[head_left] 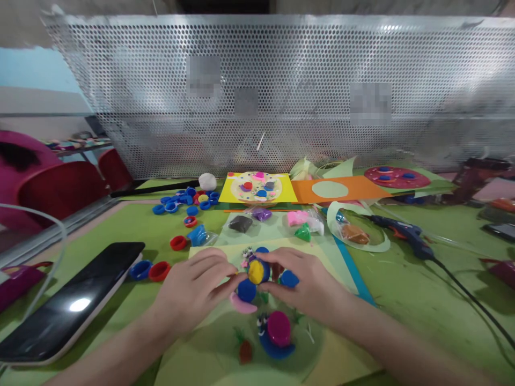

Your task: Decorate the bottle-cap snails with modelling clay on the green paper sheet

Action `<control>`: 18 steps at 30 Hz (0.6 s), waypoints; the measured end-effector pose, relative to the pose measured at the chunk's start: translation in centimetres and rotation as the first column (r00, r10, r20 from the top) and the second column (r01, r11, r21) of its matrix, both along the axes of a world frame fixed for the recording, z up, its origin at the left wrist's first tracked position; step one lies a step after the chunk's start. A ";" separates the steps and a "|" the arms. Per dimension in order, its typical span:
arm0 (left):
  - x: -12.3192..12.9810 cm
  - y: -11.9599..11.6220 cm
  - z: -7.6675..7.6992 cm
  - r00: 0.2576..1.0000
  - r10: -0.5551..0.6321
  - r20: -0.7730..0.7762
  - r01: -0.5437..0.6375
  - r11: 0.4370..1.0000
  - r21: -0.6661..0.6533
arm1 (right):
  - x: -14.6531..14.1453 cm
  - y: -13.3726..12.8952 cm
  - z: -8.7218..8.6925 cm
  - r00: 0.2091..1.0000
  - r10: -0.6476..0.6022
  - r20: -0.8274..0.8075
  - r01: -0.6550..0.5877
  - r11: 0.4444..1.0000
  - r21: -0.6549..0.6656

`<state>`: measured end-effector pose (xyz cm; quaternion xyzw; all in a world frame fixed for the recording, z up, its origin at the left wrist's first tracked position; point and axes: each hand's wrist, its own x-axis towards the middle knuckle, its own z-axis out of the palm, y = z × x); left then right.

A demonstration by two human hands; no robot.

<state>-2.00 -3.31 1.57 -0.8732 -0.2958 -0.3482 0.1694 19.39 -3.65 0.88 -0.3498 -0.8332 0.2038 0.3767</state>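
On a pale green paper sheet point(201, 348), my right hand point(301, 273) has its thumb and finger closed around a blue bottle cap point(263, 252) with a yellow round piece point(256, 272) on its near face. My left hand point(197, 281) is pinched just left of it; whatever lies between those fingertips is too small to make out. Small googly eyes point(247, 252) stand beside the cap. Below are another blue cap point(247, 290) and a curved pink clay piece point(242, 304). Nearer me lies a snail figure with a magenta cap shell point(279, 328) and blue clay body point(277, 349), beside a small clay carrot point(245, 352).
A phone point(72, 300) lies left, with blue and red caps point(160, 271) beside it. Bagged clay point(240, 223) sits behind my hands. A glue gun point(406, 236) with a cord lies right. Decorated cards point(225, 193) lean near a perforated metal panel point(301, 69).
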 end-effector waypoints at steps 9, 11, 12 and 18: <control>0.1 -0.1 0.3 1.000 0.014 0.010 -0.015 1.000 0.018 | 0.3 0.1 0.2 0.999 -0.001 0.039 0.001 1.000 -0.001; 0.2 -0.1 0.4 1.000 0.023 0.015 -0.023 1.000 0.018 | 0.3 0.3 0.0 0.999 -0.002 0.044 0.002 1.000 -0.004; 0.2 0.0 0.4 0.999 0.027 0.017 -0.027 1.000 0.012 | 0.4 0.3 -0.1 0.999 -0.002 0.046 0.003 1.000 -0.003; 0.0 0.2 0.0 0.997 0.048 0.058 -0.047 0.999 -0.021 | 0.5 0.7 -0.4 0.999 -0.020 0.042 0.020 1.000 0.003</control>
